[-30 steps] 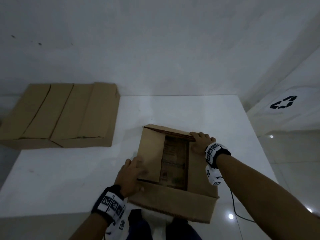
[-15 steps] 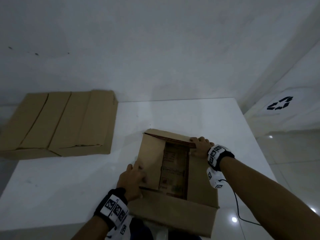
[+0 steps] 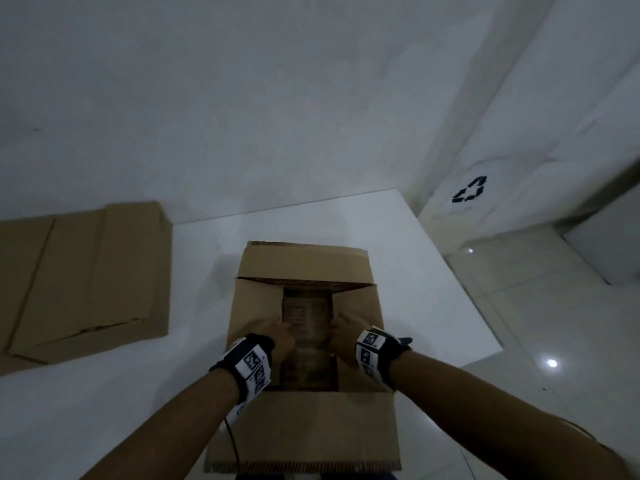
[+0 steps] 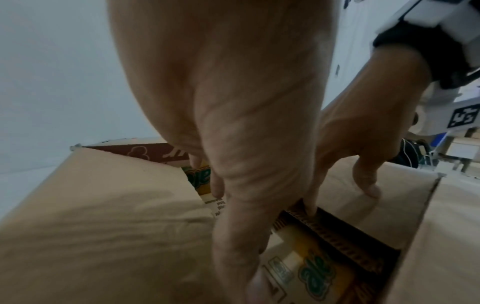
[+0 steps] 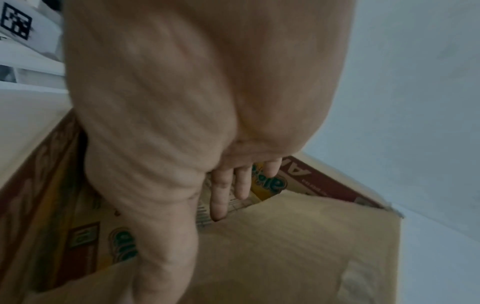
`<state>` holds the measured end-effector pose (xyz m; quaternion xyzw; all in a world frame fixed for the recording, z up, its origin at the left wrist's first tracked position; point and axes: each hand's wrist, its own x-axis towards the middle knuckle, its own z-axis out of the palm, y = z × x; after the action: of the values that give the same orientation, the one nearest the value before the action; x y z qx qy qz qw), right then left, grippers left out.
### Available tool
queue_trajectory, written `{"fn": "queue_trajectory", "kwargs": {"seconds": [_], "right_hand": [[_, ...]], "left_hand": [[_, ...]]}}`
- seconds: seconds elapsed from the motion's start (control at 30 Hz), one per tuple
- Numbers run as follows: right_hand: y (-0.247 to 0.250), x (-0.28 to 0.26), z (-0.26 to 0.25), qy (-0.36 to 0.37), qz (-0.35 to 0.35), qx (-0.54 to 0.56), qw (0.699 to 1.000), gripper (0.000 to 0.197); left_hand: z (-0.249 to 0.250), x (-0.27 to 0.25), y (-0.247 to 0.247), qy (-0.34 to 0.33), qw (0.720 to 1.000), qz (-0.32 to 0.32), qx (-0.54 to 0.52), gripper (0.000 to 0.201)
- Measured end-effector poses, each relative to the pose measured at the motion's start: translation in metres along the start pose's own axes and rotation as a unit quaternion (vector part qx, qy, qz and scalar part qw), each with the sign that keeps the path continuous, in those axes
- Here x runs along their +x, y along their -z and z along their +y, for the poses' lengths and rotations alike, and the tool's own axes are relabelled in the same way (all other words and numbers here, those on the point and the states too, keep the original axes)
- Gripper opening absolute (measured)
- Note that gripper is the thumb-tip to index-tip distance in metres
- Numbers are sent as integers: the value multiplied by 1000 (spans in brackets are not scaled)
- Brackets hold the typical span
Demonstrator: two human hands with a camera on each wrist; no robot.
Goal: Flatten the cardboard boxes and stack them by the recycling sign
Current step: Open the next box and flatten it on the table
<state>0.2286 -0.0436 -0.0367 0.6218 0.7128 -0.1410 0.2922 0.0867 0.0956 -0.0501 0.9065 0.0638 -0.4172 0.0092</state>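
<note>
An open brown cardboard box (image 3: 301, 261) stands on the white table (image 3: 433, 306) in front of me, with printed cardboard showing inside. My left hand (image 3: 280, 337) hooks its fingers (image 4: 217, 185) over the inner edge of the left flap (image 4: 103, 216). My right hand (image 3: 341, 330) curls its fingers (image 5: 221, 195) under the inner edge of the right flap (image 5: 298, 246), thumb on top. The near flap (image 3: 311, 427) hangs out toward me and the far flap tilts away. The recycling sign (image 3: 469, 189) is on the wall at the right.
A flattened cardboard box (image 3: 86, 278) lies at the table's left end. The table's right edge drops to a shiny tiled floor (image 3: 536, 323). A white wall stands behind the table.
Both hands left the box's outer sides and came to the middle gap, taking hold of the inner flap edges. The box now sits squarer to me with its far flap tilted back.
</note>
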Motion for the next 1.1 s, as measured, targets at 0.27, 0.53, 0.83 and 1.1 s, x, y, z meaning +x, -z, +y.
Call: {"fn": "queue_trajectory", "kwargs": {"seconds": [0.27, 0.53, 0.83, 1.1], "right_hand": [[12, -5, -10, -3, -21, -68, 997, 19], [67, -52, 24, -32, -42, -74, 996, 32], [-13, -124, 82, -174, 5, 120, 977, 35], [-47, -74, 59, -332, -8, 422, 844, 65]], "left_hand": [[0, -21, 14, -27, 993, 87, 76, 13], [-45, -117, 20, -45, 962, 264, -55, 22], [-102, -168, -69, 47, 855, 263, -444, 34], [-61, -80, -90, 163, 765, 221, -582, 66]]}}
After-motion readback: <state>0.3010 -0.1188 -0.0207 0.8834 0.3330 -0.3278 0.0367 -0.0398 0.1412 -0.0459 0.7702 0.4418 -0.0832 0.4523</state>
